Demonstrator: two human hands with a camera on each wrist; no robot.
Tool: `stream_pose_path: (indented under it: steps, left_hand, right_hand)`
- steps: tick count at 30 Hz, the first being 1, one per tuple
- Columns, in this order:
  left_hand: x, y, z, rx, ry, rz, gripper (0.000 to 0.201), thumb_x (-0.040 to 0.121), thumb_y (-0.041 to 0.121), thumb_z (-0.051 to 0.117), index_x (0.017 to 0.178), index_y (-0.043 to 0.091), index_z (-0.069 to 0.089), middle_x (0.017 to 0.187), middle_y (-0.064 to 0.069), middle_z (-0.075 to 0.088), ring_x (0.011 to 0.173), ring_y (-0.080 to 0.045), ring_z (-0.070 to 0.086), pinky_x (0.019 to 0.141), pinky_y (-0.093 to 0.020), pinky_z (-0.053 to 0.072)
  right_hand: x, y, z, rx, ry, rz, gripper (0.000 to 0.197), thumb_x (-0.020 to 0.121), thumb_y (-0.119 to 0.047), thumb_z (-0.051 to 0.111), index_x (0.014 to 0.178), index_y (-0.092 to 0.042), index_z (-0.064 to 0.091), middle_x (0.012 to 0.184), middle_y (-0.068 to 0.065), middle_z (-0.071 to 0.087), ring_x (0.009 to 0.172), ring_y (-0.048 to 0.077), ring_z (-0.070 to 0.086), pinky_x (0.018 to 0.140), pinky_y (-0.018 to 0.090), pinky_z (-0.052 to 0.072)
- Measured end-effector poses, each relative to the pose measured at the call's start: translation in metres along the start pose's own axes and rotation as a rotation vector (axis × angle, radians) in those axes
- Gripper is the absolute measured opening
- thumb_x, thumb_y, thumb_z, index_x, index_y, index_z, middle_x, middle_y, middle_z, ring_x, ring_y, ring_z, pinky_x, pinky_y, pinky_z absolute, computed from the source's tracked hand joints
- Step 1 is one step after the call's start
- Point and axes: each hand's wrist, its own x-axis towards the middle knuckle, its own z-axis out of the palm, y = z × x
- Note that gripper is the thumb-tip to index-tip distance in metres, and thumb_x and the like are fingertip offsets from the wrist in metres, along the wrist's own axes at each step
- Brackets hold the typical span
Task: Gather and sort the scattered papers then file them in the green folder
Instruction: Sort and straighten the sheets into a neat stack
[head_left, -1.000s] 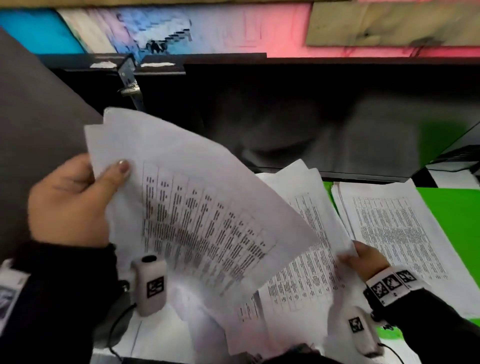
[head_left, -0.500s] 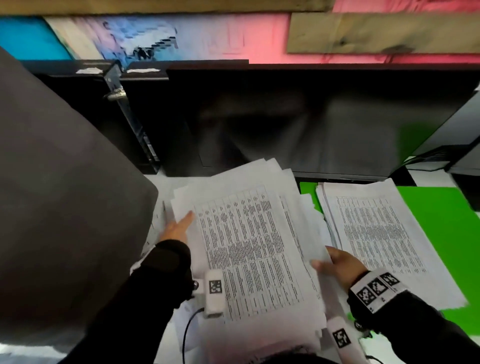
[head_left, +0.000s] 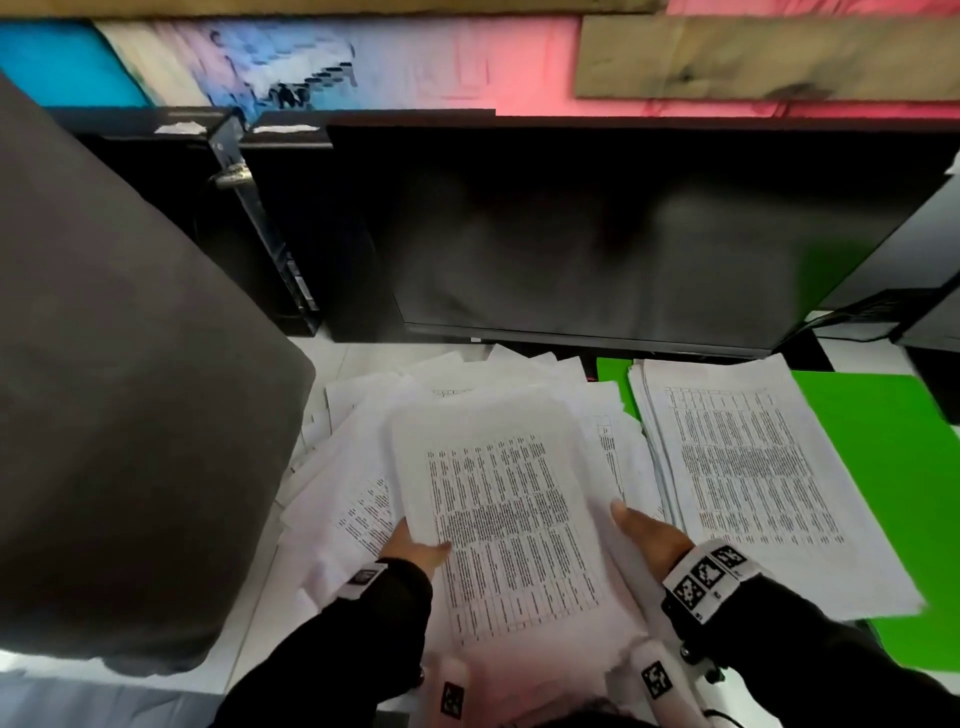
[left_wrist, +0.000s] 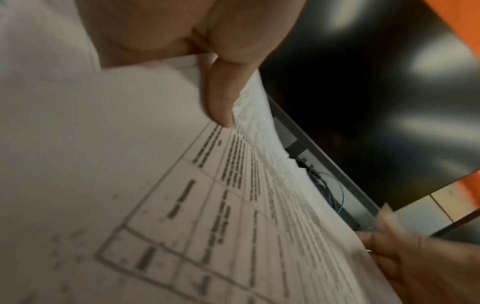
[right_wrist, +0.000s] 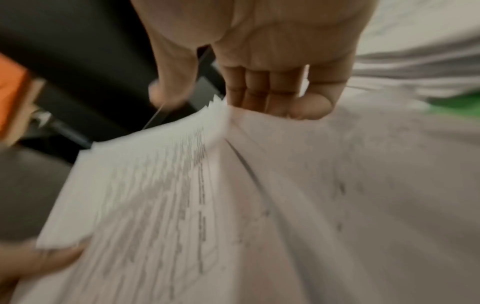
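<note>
Both my hands, left hand (head_left: 410, 545) and right hand (head_left: 649, 535), pinch the paper bundle (head_left: 509, 519), its length pointing away; the green folder (head_left: 893, 467) lies right, nearer my right hand.

- Monitor (head_left: 623, 234) stands along the back edge of the desk, walling off reach beyond the loose paper pile (head_left: 493, 415).
- Grey bulk (head_left: 130, 389) blocks the left side, its edge just beside the pile.
- Right: sorted stack (head_left: 753, 467) covers most of the green folder (head_left: 893, 467); bare green strip remains along its right edge.
- Narrow white desk strip (head_left: 358, 353) open between grey bulk and monitor base.
</note>
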Motion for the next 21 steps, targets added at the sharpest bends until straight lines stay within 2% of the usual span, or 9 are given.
stream_pose_path:
  steps: [1,2,3,6,8,11,14,17,21]
  left_hand:
    - [0.000,-0.001,-0.003,-0.017,0.022,0.018,0.061,0.084,0.015,0.066,0.137,0.005,0.039,0.136,-0.013,0.052,0.125,-0.027,0.050,0.105,-0.032,0.037]
    - [-0.003,-0.001,-0.006,-0.028,0.038,0.051,0.060,0.084,0.014,0.066,0.137,0.007,0.039,0.136,-0.011,0.052,0.125,-0.027,0.050,0.105,-0.032,0.036]
    - [-0.005,-0.002,-0.009,-0.048,0.046,0.072,0.059,0.084,0.015,0.066,0.137,0.008,0.041,0.134,-0.010,0.053,0.124,-0.026,0.050,0.103,-0.030,0.037]
    - [-0.009,-0.006,-0.016,-0.157,0.026,0.120,0.064,0.073,0.026,0.077,0.127,0.008,0.050,0.114,-0.005,0.062,0.115,-0.026,0.057,0.096,-0.025,0.041]
    - [-0.015,-0.005,-0.024,-0.289,0.024,0.147,0.056,0.067,0.018,0.082,0.116,0.009,0.056,0.097,-0.001,0.064,0.103,-0.024,0.062,0.088,-0.023,0.048]
    - [-0.032,0.010,-0.035,-0.382,0.041,0.230,0.037,0.064,0.012,0.083,0.093,0.022,0.062,0.097,0.003,0.067,0.101,-0.021,0.061,0.095,-0.031,0.043]
    - [-0.055,0.040,-0.043,-0.468,0.019,0.356,0.044,0.053,0.009,0.088,0.085,0.027,0.064,0.080,0.013,0.072,0.094,-0.016,0.064,0.092,-0.034,0.047]
    - [-0.080,0.073,-0.048,-0.488,0.070,0.512,0.047,0.052,0.006,0.084,0.087,0.028,0.062,0.086,0.014,0.068,0.091,-0.007,0.062,0.089,-0.033,0.049]
    - [-0.109,0.112,-0.050,-0.455,0.124,0.675,0.038,0.064,0.001,0.079,0.082,0.028,0.060,0.086,0.014,0.063,0.082,0.002,0.061,0.083,-0.020,0.049]
  right_hand:
    - [0.000,-0.001,-0.002,0.064,0.018,-0.029,0.069,0.080,-0.069,0.039,0.116,-0.013,0.057,0.110,0.011,0.064,0.103,0.025,0.058,0.091,0.037,0.043]
    - [0.000,-0.002,-0.002,0.031,0.015,-0.036,0.069,0.067,-0.080,0.042,0.098,-0.020,0.060,0.086,0.002,0.062,0.082,0.018,0.057,0.075,0.031,0.044]
    - [0.002,-0.002,-0.002,-0.039,0.003,-0.072,0.057,0.063,-0.078,0.052,0.083,-0.024,0.054,0.074,-0.004,0.055,0.069,0.012,0.051,0.065,0.026,0.042]
    - [0.002,-0.005,0.000,-0.123,0.059,-0.159,0.020,0.080,-0.028,0.066,0.076,-0.016,0.051,0.074,0.003,0.059,0.070,0.015,0.056,0.065,0.026,0.045]
    - [-0.003,-0.011,-0.004,-0.048,0.114,-0.204,0.020,0.081,-0.014,0.064,0.071,-0.020,0.048,0.067,-0.005,0.054,0.068,0.013,0.054,0.056,0.016,0.039]
    - [-0.014,-0.023,-0.014,0.033,0.158,-0.301,0.022,0.083,-0.010,0.063,0.102,-0.019,0.056,0.084,-0.005,0.062,0.087,0.015,0.057,0.067,0.017,0.041]
    - [-0.027,-0.034,-0.032,0.140,0.227,-0.401,0.040,0.083,-0.004,0.062,0.119,-0.019,0.053,0.098,-0.005,0.061,0.095,0.012,0.054,0.073,0.015,0.041]
    - [-0.041,-0.042,-0.051,0.258,0.302,-0.506,0.041,0.082,-0.005,0.064,0.116,-0.027,0.053,0.100,-0.011,0.064,0.099,0.013,0.057,0.084,0.024,0.043]
    - [-0.055,-0.051,-0.070,0.383,0.349,-0.617,0.030,0.084,-0.008,0.062,0.094,-0.036,0.054,0.088,-0.021,0.061,0.088,0.007,0.059,0.074,0.018,0.045]
